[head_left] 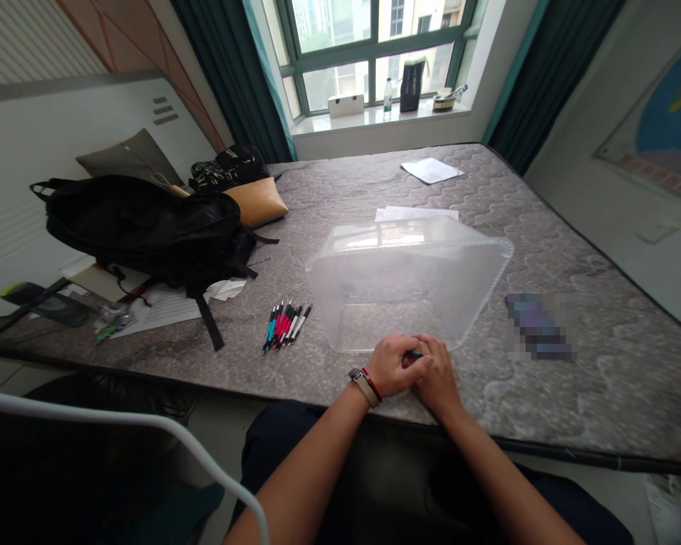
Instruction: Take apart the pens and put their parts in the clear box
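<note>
Dark pen (413, 353), likely light, stiff, best pinched mid-barrel, sits in curled fingers of left hand (394, 365); right hand's (438, 375) grip, I can't tell.

Pens (287, 324) beside clear plastic bin (374, 265)

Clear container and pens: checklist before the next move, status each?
1. Clear container resting on the quilted surface: ok.
2. Pens bunched: ok, left of the container.
3. Pens clear of the backpack strap: ok, gap between.
4. Left hand and right hand apart: not ok, they overlap.
5. Which hand grips the dark object between them: cannot tell.
6. Pixelated item at right identified: cannot tell.
</note>
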Demonstrator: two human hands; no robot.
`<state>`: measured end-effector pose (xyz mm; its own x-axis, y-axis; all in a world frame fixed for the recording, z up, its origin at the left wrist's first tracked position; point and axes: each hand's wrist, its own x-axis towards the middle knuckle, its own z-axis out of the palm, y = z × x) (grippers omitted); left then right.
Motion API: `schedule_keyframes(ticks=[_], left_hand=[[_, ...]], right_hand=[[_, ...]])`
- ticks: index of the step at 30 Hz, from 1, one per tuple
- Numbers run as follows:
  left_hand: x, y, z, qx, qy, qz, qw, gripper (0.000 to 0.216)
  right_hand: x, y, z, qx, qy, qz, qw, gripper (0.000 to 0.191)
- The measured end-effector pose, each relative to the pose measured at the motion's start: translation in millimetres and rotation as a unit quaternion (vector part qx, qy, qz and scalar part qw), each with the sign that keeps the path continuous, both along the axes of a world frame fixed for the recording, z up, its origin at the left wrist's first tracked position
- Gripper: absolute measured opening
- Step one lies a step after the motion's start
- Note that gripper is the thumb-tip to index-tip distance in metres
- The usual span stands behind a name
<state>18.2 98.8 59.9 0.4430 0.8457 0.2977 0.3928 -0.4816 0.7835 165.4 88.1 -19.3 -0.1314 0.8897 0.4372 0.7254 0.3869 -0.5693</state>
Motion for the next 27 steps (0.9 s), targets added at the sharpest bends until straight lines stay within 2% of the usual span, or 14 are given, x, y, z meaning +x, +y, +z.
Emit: schedule_keyframes(ticks=[3,8,13,15,18,21,24,27], left_hand=[[3,-6,-2.1,0.015,0.008,0.011,1.0,0.032],[6,-14,1.3,0.062,-0.008,0.018,0.998,0.038],[-2,-39,16.3,0.106,0.047,0.011,0.993,0.039],[-13,-61,25.0,0.129,0.09,-0.033,0.987,0.033],[-44,-99,39.5,0.176,0.174,-0.146,0.958,0.035],[-94,-120,53.2,0.193,0.256,-0.189,0.928,0.04],[-153,-110,62.5,0.184,0.342,-0.176,0.905,0.035],[-210,-78,63.7,0.145,0.405,-0.131,0.893,0.033]], right_hand=[[-4,0,-12.1,0.036,-0.063,-0.01,0.997,0.036],[-3,1,-24.7,0.036,-0.139,-0.012,0.99,0.047],[-7,1,-18.1,0.009,-0.203,-0.018,0.979,0.047],[-12,1,-11.9,-0.001,-0.21,-0.038,0.977,0.043],[-17,1,-4.3,-0.001,-0.2,-0.06,0.978,0.041],[-19,0,-0.9,0.001,-0.193,-0.06,0.979,0.039],[-18,0,-0.4,-0.001,-0.19,-0.061,0.98,0.038],[-18,0,-0.7,-0.001,-0.19,-0.062,0.98,0.038]])
